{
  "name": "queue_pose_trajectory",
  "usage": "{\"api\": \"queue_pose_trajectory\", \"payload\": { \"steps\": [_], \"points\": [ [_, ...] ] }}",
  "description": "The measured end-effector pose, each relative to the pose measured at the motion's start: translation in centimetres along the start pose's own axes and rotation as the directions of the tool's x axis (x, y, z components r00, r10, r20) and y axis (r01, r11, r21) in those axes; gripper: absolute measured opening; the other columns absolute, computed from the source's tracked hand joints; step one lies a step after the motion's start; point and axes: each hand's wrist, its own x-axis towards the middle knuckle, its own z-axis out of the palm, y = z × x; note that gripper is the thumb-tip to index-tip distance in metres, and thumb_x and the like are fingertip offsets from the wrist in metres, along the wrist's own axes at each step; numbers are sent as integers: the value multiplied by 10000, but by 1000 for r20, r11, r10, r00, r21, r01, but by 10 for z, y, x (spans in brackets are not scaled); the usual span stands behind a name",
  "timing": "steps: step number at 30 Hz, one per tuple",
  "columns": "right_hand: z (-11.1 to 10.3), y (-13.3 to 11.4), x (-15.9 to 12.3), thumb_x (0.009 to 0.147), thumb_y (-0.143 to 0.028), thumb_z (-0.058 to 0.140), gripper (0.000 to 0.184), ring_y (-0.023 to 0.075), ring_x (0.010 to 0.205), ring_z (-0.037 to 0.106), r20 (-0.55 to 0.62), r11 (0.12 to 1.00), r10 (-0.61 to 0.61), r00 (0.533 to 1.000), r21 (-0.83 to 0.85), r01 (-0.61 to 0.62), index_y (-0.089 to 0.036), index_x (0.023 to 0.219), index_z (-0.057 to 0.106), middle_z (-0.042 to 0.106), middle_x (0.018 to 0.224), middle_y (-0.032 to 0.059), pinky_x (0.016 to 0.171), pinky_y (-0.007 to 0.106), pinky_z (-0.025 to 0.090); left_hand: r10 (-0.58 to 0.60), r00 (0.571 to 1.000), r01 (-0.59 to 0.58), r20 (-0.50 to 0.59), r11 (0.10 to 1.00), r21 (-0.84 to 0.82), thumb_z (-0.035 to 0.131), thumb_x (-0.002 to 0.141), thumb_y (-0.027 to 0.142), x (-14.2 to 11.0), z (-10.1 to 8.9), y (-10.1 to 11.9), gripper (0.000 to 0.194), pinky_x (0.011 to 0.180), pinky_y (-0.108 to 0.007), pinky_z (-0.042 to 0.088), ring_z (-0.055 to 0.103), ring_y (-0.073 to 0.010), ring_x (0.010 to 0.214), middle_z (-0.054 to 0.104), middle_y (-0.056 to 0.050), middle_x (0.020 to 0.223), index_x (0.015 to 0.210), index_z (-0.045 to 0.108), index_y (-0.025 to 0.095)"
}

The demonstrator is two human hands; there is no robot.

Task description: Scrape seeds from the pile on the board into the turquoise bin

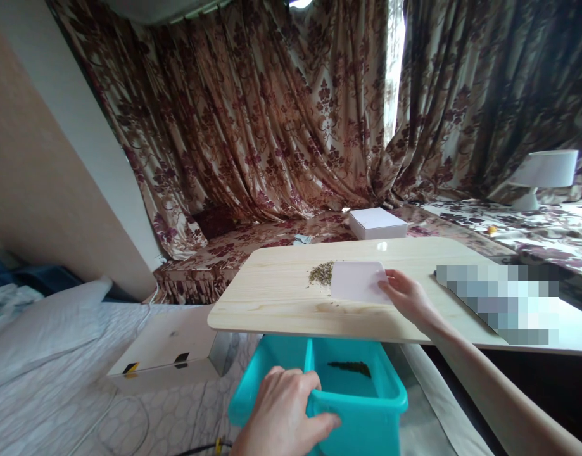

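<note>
The single head view looks from close above the near side of the tub, forward and down, with curtains well beyond it.

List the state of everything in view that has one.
Card: held by its right end
Right hand: closed on card
Pile: loose, a few bits strayed
Bin: open; dark material in right compartment
Left hand: gripping bin's near rim
Box: shut
Curtains: drawn, bright gap
Lamp: upright; lit or not, unclear
</note>
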Motion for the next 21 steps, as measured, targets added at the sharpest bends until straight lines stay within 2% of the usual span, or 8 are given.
{"api": "queue_pose_trajectory", "payload": {
  "steps": [4, 10, 14, 21],
  "points": [
    [5, 2, 6, 692, -234, 528, 133, 182, 696, 663, -31, 1000, -22, 999, -19, 21, -204, 817, 561, 712, 755, 48, 627, 269, 498, -11, 1000, 11, -11, 1000, -5, 599, 679, 437, -2, -1, -3, 226, 778, -285, 315, 485, -208, 904, 607, 13, 862, 838, 610, 278],
    [14, 6, 11, 690, -230, 523, 114, 181, 682, 662, -6, 998, -31, 1000, -48, 31, -206, 796, 556, 709, 726, 43, 618, 272, 494, -24, 1000, 24, -2, 1000, 12, 601, 685, 460, -1, 0, -6, 258, 787, -276, 307, 485, -205, 921, 609, 19, 881, 868, 612, 278],
    [7, 4, 5, 685, -254, 540, 132, 190, 727, 665, 33, 1000, -19, 999, -25, 20, -203, 804, 564, 713, 762, 51, 655, 281, 501, -17, 1000, 17, -6, 1000, 17, 595, 697, 466, -2, -1, -7, 244, 779, -270, 310, 488, -203, 918, 610, 24, 867, 847, 605, 274],
    [-12, 6, -6, 673, -309, 562, 197, 198, 724, 658, -14, 999, 43, 999, -28, -44, -198, 836, 566, 709, 781, 63, 667, 297, 499, -21, 1000, 22, -5, 999, 30, 591, 694, 482, -3, -3, -6, 265, 763, -270, 315, 493, -208, 907, 615, 15, 867, 858, 608, 274]
  ]
}}
